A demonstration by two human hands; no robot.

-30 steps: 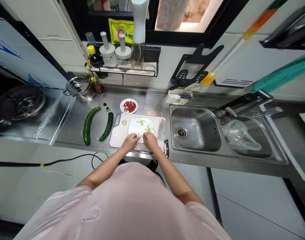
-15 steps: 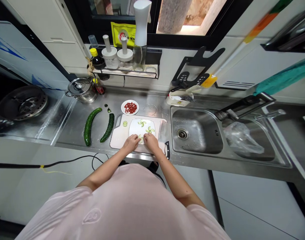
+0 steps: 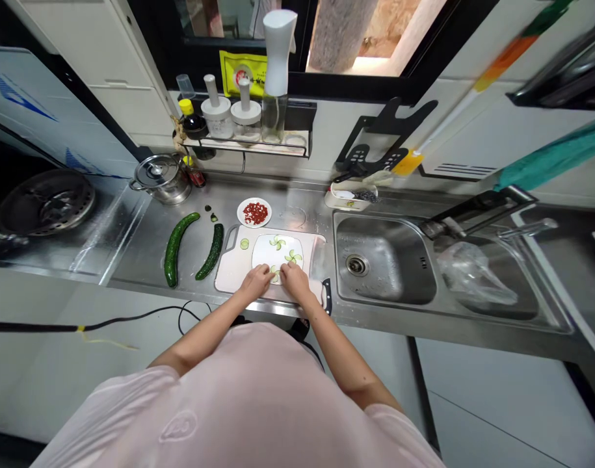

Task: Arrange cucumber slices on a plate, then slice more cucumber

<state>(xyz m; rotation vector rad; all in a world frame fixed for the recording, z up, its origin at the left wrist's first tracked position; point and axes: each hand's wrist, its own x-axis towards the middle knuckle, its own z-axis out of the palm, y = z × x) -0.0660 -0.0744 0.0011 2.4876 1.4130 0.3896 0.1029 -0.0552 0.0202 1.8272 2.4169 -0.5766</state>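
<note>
**Cucumber slices (image 3: 277, 242) fanned on a white plate (image 3: 264, 259)**

The plate sits on a pale pink plastic cutting board (image 3: 231, 276), and everything here is placed from that board. Two small pinwheels of thin slices lie on the plate, with a third partly hidden at its lower edge. The left hand (image 3: 255, 281) and right hand (image 3: 296, 279) both rest at that edge, almost touching each other. Their fingers are bunched and pressed together, tips down on or just beside the lowest slices; whether they pinch a slice is too small to tell.

One loose slice (image 3: 244, 244) lies on the board's left end, beside the plate. A black-handled kitchen knife (image 3: 326, 296) sticks out past the board's lower right corner. Left of the board lie two long dark-green cucumbers (image 3: 175, 250), with small dark cut ends (image 3: 208, 208) above them. Just beyond the board is a small white dish of dark-red pieces (image 3: 254, 213). A lidded steel pot (image 3: 161, 179) stands farther left, and a steel double sink (image 3: 380, 260) lies to the right, with a plastic bag (image 3: 475, 276) in its far basin.
</note>
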